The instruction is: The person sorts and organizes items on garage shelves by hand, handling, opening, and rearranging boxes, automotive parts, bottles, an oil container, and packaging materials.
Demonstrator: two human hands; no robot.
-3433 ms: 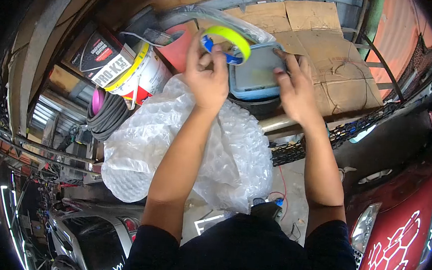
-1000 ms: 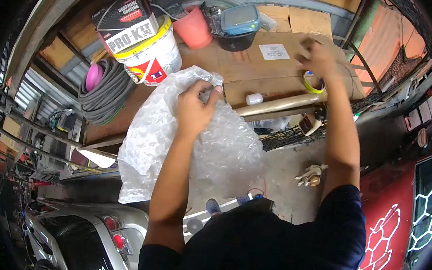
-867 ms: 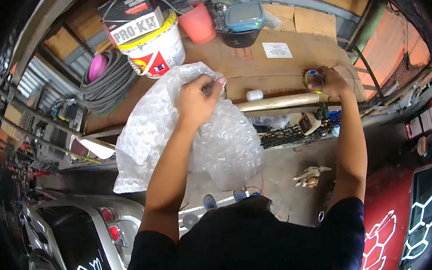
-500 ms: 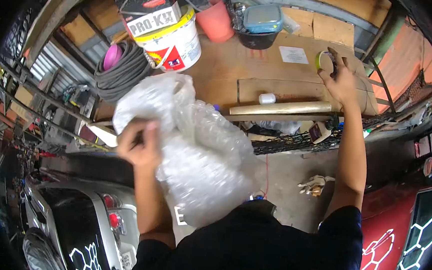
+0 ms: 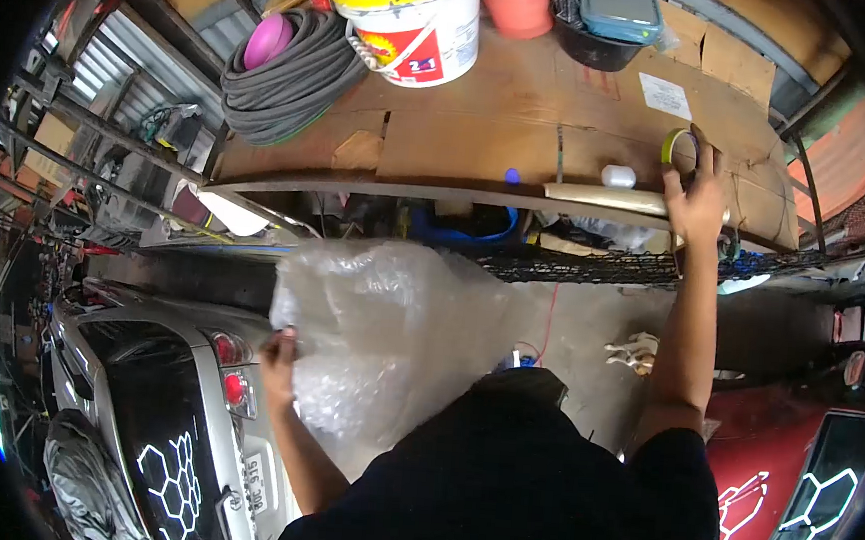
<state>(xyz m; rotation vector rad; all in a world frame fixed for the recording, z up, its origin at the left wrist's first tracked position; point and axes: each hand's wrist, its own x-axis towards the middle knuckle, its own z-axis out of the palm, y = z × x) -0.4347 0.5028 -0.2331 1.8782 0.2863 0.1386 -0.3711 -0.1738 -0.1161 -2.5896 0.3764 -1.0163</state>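
My left hand (image 5: 281, 360) is closed on the left edge of a crumpled sheet of clear bubble wrap (image 5: 379, 316), which hangs over the floor in front of my body. My right hand (image 5: 697, 193) grips a yellow-green roll of tape (image 5: 668, 146) above the cardboard-covered table, near the right end of a long pale roll (image 5: 608, 198). A small white cylinder (image 5: 618, 176) sits just behind that long roll. Part of the tape roll is hidden by the fingers.
A white bucket (image 5: 438, 50) with a yellow rim stands at the back of the table (image 5: 471, 147), beside a coil of grey hose (image 5: 290, 84). Black netting (image 5: 583, 269) hangs below the front edge. A dog (image 5: 633, 353) lies on the floor between a silver car (image 5: 212, 340) and a red car (image 5: 751, 443).
My left hand has lowered the bubble wrap away from the tabletop, and the sheet has spread out. My right hand has brought the tape roll towards the table's front edge. The view has shifted.
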